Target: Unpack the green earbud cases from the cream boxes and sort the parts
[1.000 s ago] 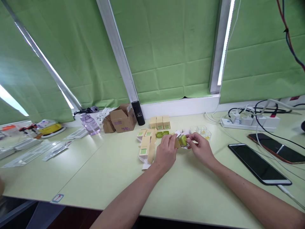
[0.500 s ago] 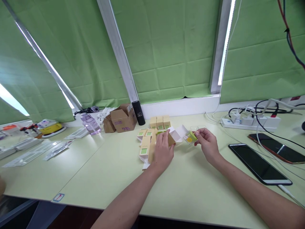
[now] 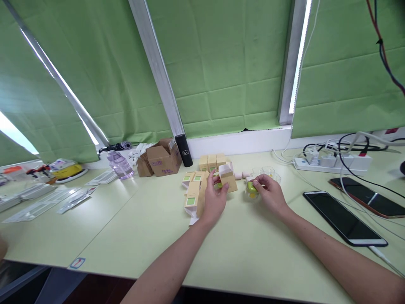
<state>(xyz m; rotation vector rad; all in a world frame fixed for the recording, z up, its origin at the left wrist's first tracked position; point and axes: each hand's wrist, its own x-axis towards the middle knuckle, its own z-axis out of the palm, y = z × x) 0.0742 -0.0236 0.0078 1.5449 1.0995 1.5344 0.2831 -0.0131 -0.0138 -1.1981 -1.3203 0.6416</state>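
Observation:
My right hand (image 3: 268, 192) pinches a small green case (image 3: 252, 188) with a clear, shiny lower part, just above the table. My left hand (image 3: 216, 197) is curved open, thumb and index finger apart. Its thumb tip is beside a small tan carton (image 3: 229, 180), whose white-lined flap stands up. Green shows between the fingers, partly hidden by the hand. Left of that hand are several tan cartons with green square labels (image 3: 191, 200), some with flaps out. Clear round cups (image 3: 267, 172) stand behind my right hand, and small pale pink pieces (image 3: 242, 175) lie between the hands.
Further tan cartons (image 3: 211, 162) form a row at the back. A black cylinder (image 3: 183, 150), an opened cardboard box (image 3: 164, 159) and a clear bottle (image 3: 120, 165) stand back left. To the right lie two phones (image 3: 343, 215) (image 3: 373, 196), cables and a white power strip (image 3: 332, 162).
My right hand has drawn the green case out of the tan carton, then lowered it toward the table. The carton has been turned upright, and my left hand's fingers have spread beside it.

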